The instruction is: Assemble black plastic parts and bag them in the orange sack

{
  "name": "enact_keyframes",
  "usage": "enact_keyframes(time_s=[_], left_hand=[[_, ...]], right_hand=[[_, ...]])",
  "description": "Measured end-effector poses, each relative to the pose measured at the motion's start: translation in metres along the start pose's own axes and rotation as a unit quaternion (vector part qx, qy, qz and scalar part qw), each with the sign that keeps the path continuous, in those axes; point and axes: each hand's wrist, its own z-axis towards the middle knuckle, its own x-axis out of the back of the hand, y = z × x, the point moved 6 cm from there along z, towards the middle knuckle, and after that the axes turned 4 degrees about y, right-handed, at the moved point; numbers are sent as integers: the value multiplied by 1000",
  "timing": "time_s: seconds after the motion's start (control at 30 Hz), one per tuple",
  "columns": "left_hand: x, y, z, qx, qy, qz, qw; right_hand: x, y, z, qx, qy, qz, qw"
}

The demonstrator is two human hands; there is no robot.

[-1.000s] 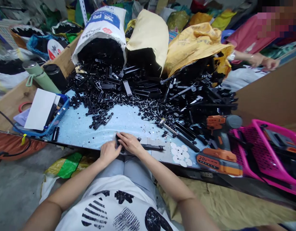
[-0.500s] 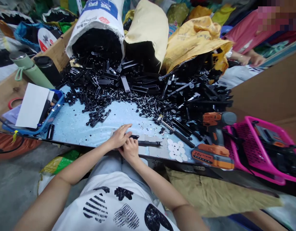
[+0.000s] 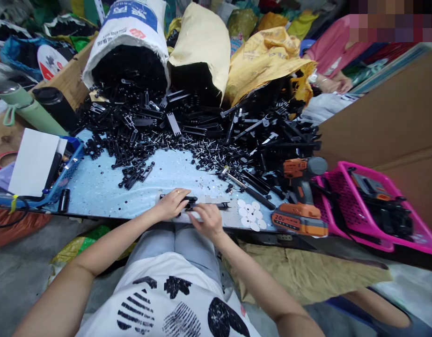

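Note:
At the front edge of the table, a long narrow black part lies on a grey board. My left hand is closed around its left end, fingers bent over the top. Just to the right, my right hand has its fingers curled and pinched together close to the part. What those fingertips hold, if anything, is too small to make out. The part's slim forked end shows beyond the right hand. Several white round discs are spread on the board's right side.
Heaps of black metal parts and small pins spill from sacks at the back. A hammer, an orange cordless drill and a pink basket stand right. A blue basket sits left. Another person's hands show behind.
My hands, close together before, have moved apart; the right one has shifted rightward along the black part. The whole view has swung slightly, so the table things appear further left.

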Motion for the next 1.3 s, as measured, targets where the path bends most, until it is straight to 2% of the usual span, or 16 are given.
enact_keyframes(time_s=[0.07, 0.1, 0.2, 0.3, 0.37, 0.47, 0.53, 0.67, 0.83, 0.9, 1.03, 1.13, 1.23, 1.3], left_hand=[[-6, 5, 1, -5, -10, 84, 996], [-11, 6, 3, 1, -22, 118, 993], [-26, 5, 7, 10, -62, 168, 984], [-30, 2, 8, 23, -55, 193, 979], [-28, 1, 8, 26, -45, 200, 978], [-27, 4, 6, 1, -55, 185, 981], [-28, 4, 6, -7, -67, 171, 983], [-28, 1, 8, 24, -65, 168, 983], [-29, 7, 8, 9, -77, 182, 980], [-26, 9, 4, 4, -73, 201, 977], [-16, 3, -7, -8, -63, 253, 965], [-6, -8, -12, -39, -66, 252, 965], [11, -14, -10, -53, -21, 231, 971], [25, -8, -11, -82, 3, 200, 976]], right_hand=[[14, 21, -2, 7, 5, 13, 1000], [13, 30, -1, 21, -18, 19, 999], [-3, 46, -1, 65, -110, 43, 991], [-16, 57, 0, 79, -114, 70, 988], [-20, 61, 0, 108, -102, 86, 985], [-21, 64, -2, 163, -117, 106, 974], [-22, 67, -2, 170, -133, 111, 970], [-23, 71, 3, 163, -124, 113, 972], [-23, 70, 7, 222, -138, 124, 957], [-20, 74, 7, 210, -152, 62, 964], [-6, 82, 7, 138, -165, -60, 975], [2, 71, 6, 137, -181, -26, 974], [12, 50, 13, 166, -195, 32, 966], [24, 37, 22, 172, -190, 57, 965]])
